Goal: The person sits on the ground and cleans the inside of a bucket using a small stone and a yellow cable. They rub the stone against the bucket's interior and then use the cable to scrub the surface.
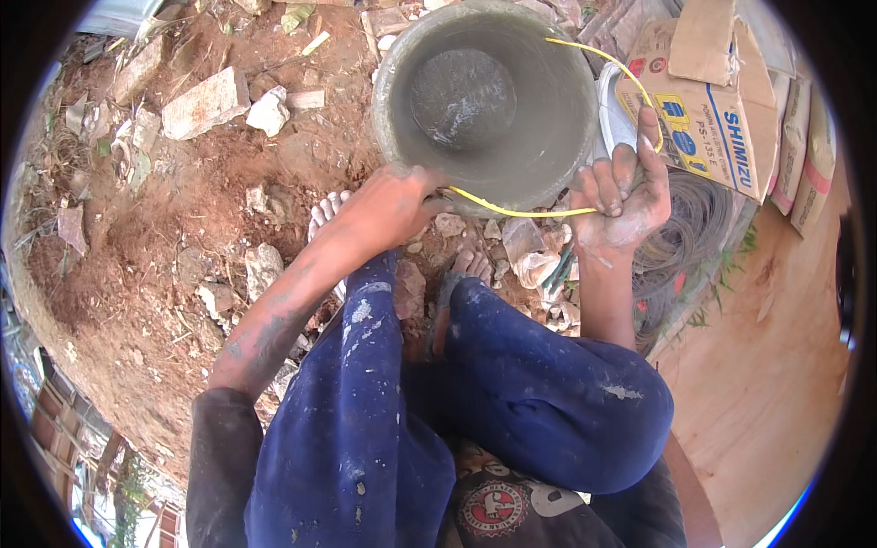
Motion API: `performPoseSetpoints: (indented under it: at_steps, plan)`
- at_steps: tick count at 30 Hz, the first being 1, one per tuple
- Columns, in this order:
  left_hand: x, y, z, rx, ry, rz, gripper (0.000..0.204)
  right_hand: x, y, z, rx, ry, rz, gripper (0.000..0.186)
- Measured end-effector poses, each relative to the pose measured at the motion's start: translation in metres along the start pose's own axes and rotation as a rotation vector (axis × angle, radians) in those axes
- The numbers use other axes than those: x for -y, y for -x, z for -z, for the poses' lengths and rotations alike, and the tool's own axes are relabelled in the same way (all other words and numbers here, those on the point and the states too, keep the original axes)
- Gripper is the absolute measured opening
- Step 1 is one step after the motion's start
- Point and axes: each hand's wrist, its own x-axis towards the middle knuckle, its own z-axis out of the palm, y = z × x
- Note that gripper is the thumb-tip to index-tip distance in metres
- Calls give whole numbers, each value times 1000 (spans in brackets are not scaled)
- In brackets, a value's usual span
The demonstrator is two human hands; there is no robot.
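A grey, cement-stained bucket [571, 119] stands tilted on the ground before me, its inside facing up and a wet sheen on its bottom. A thin yellow cord [521, 213] runs from its near rim to my right hand, and another stretch of it arcs to the far right rim. My left hand [397, 205] is closed at the near rim, where the cord begins; its fingertips are partly hidden and slightly blurred. Beside the bucket's right side, my right hand [621, 196] has its fingers curled on the cord, with the index finger pointing up along it.
A torn cardboard box [694, 119] and a coil of dark wire [685, 247] lie to the right, beside a wooden board [749, 338]. Broken brick pieces [208, 103] and rubble are strewn over the reddish soil on the left. My bare feet are close to the bucket.
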Motion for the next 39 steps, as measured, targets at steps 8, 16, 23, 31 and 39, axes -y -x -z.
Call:
performPoseSetpoints:
  at_steps: [8,16,23,31,39]
  plan:
    - [4,-9,40,-38,404,205,21,21,-40,46,130,632,-14,52]
    - [-7,-7,46,-181,247,143,23,-11,-18,-14,760,2061,345,49]
    - [-6,-1,44,-297,231,215,23,-37,-10,-37,770,1851,101,20]
    - [3,6,9,-400,275,268,17,-51,1,-44,773,2006,151,24]
    - [6,4,-8,-498,182,199,21,-56,11,-50,762,2153,145,27]
